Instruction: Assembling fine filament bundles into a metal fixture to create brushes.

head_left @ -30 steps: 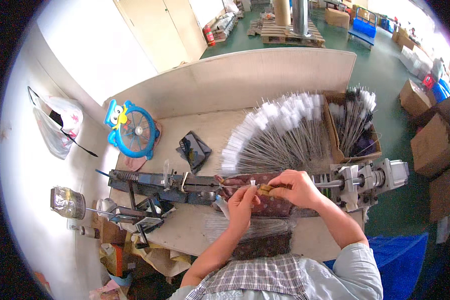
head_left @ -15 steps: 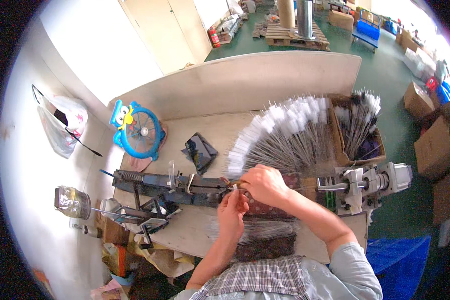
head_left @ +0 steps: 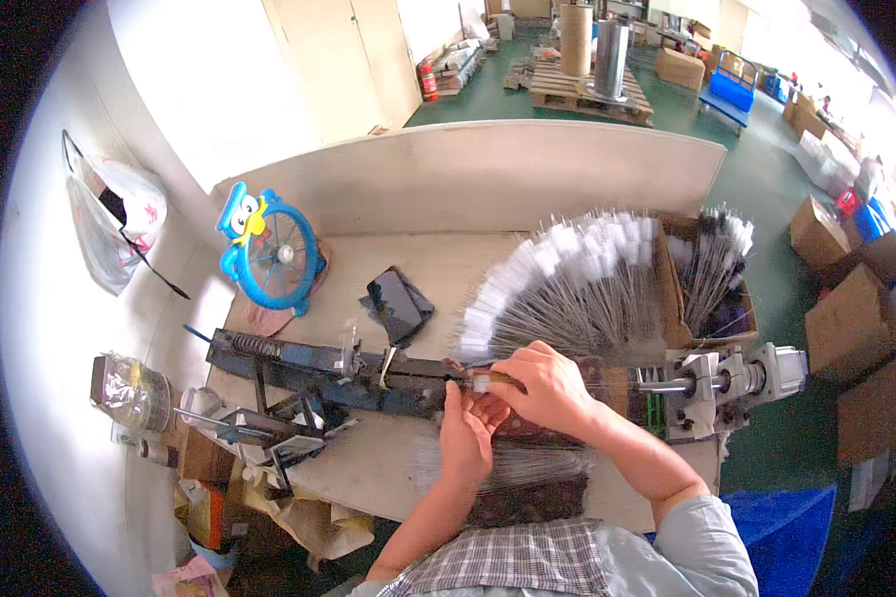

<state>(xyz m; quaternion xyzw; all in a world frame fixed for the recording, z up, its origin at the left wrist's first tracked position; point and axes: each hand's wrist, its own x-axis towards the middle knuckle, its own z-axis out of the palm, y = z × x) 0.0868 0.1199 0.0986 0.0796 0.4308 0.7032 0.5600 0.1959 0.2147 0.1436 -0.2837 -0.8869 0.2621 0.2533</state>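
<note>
Over the middle of a long dark metal bench fixture [head_left: 299,371], both hands come close together. My right hand [head_left: 553,386] is closed around a slim tool with a yellowish-brown handle [head_left: 509,381]; its exact kind is hidden by the fingers. A small white piece [head_left: 481,382] shows just left of that tool. Below it, my left hand [head_left: 468,433] has its thumb raised to the fixture and its fingers curled; what they pinch, if anything, is too small to make out. Behind the hands, many thin wire brushes with white bristle ends [head_left: 567,254] lie fanned out.
A cardboard box [head_left: 675,298] holds more wire brushes, some dark-tipped. A motor-like clamp unit [head_left: 732,383] sits at the right end. Thin wires [head_left: 533,466] lie nearest me. A blue cartoon fan [head_left: 274,254] and a dark phone-like slab [head_left: 396,303] stand farther left, before a low back panel [head_left: 468,179].
My right hand has shifted slightly right and down, and the brown-handled tool shows more. My left hand's fingers have loosened a little below it. The whole view has tilted slightly.
</note>
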